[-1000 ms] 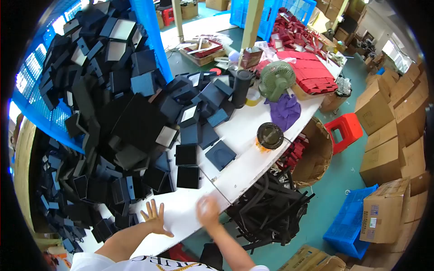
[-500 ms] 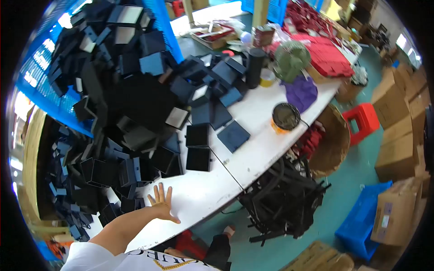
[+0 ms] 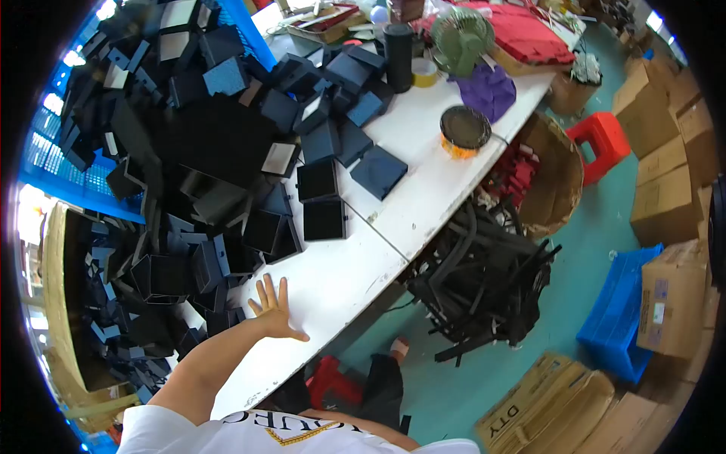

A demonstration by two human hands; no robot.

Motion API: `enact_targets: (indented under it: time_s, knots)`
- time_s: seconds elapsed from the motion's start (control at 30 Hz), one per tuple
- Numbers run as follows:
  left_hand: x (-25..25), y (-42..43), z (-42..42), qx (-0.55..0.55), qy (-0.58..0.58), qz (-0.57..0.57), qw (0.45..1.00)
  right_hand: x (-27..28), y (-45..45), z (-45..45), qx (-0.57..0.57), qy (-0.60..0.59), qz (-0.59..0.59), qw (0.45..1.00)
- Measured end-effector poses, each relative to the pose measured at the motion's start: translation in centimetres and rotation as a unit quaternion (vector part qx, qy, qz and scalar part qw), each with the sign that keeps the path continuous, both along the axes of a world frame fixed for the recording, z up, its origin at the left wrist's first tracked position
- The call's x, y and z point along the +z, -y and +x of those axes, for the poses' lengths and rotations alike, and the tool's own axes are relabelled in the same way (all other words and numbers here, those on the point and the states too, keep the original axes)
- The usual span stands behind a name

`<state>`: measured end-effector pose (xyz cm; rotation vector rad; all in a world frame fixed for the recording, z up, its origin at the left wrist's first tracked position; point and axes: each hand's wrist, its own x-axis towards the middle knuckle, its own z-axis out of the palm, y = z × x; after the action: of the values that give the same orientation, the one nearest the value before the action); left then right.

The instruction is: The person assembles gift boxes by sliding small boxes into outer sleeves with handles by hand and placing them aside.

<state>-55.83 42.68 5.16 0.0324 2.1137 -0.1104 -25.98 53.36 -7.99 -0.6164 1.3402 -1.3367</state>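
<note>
Your right hand's hidden, grip unreadable; your left hand spreads wide on the flat white table, near its edge.

"DTY" on cardboard box; shirt lettering unclear

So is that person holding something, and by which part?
The left hand holds nothing: it's spread open over the white table. The right hand is hidden, so I can't tell.

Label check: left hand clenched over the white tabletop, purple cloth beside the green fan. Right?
No: the left hand is open and spread, not clenched, as the head view shows. It is over the white tabletop, with the purple cloth beside the green fan.
</note>
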Motion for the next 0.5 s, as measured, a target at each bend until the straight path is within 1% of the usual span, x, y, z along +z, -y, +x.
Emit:
enact_targets:
  time_s: [0.07, 0.1, 0.17, 0.2, 0.23, 0.3, 0.33, 0.4, 0.43, 0.47, 0.5]
  knots:
    - [0.2, -0.1, 0.0, 0.005, -0.009, -0.006, 1.000, -2.1, 1.0, 3.6, -0.019, 0.109, -0.044, 0.993]
    - [0.1, -0.2, 0.1, 0.005, -0.013, -0.006, 1.000, -3.1, 0.7, 5.1, -0.028, 0.141, -0.038, 0.989]
    - [-0.7, 0.3, 0.4, 0.005, -0.030, 0.003, 1.000, -1.2, -4.3, 4.3, -0.016, 0.068, 0.078, 0.995]
    - [-0.9, 0.4, 0.5, 0.006, -0.031, 0.004, 0.999, 1.3, -7.6, 2.8, 0.069, 0.020, 0.146, 0.987]
    - [-1.1, 0.5, 0.5, 0.008, -0.034, 0.004, 0.999, 5.7, -11.2, 0.1, 0.121, -0.011, 0.213, 0.969]
    - [-1.2, 0.5, 0.4, 0.011, -0.040, 0.016, 0.999, 5.2, -13.8, 5.0, 0.023, -0.135, 0.282, 0.949]
    - [-1.1, 0.6, 0.5, 0.013, -0.042, 0.020, 0.999, 5.2, -12.9, 6.4, -0.044, -0.085, 0.311, 0.946]
    - [-1.0, 0.3, 0.3, 0.007, -0.049, 0.020, 0.999, 4.8, -11.2, 7.5, -0.176, 0.008, 0.360, 0.916]
    - [-1.0, 0.5, 0.5, 0.006, -0.050, 0.016, 0.999, 5.0, -10.1, 8.3, -0.251, 0.138, 0.311, 0.906]
    - [-1.4, 0.8, 0.7, 0.007, -0.056, 0.021, 0.998, 6.4, -8.8, 8.7, -0.321, 0.268, 0.254, 0.872]
    - [-1.5, 1.2, 1.2, 0.007, -0.066, 0.027, 0.997, 7.9, -7.9, 9.0, -0.383, 0.390, 0.193, 0.815]
